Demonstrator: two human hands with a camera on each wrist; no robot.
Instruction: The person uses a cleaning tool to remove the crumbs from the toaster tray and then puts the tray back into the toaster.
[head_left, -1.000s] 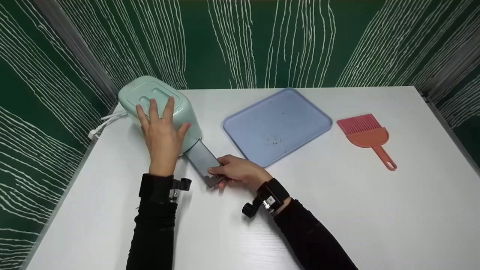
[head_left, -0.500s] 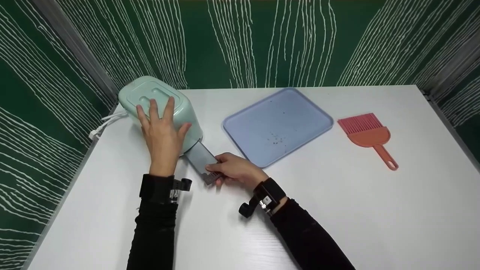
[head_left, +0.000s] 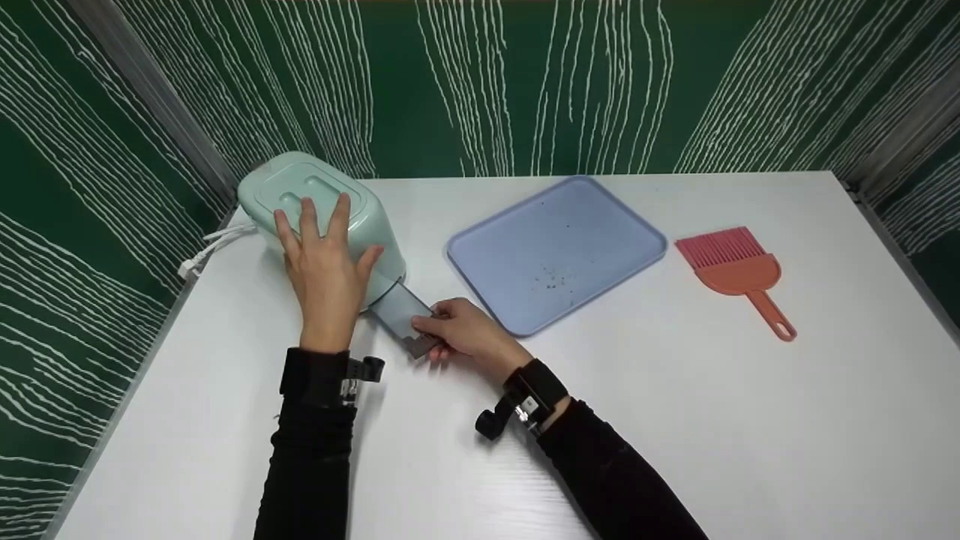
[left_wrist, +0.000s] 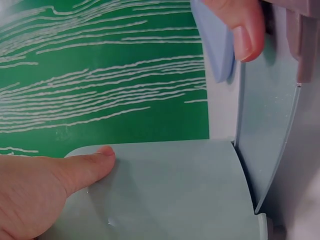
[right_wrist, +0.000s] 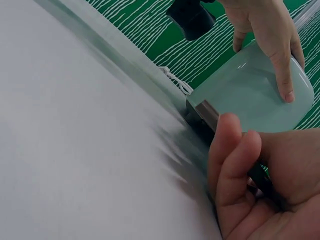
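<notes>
A mint-green toaster (head_left: 379, 225) stands at the table's back left. My left hand (head_left: 324, 277) rests on its top with the fingers spread; in the left wrist view the thumb lies along the toaster's side (left_wrist: 165, 195). From the lower near end of the toaster sticks out a flat grey crumb tray (head_left: 397, 309). My right hand (head_left: 472, 335) pinches the tray's dark outer end, thumb on top and fingers beneath. The left wrist view shows the crumb tray (left_wrist: 267, 125) partly inside the toaster, with small specks on it. In the right wrist view curled fingers (right_wrist: 232, 170) hide most of the tray.
A blue serving tray (head_left: 525, 240) with a scatter of crumbs (head_left: 553, 281) lies just beyond the right hand. An orange-handled brush (head_left: 739, 274) with pink bristles lies further right. A white cord and plug (head_left: 199, 259) trail at the table's left edge.
My right hand has moved slightly up and left, and the crumb tray has slid a little further into the toaster. My left hand stays where it was on the toaster.
</notes>
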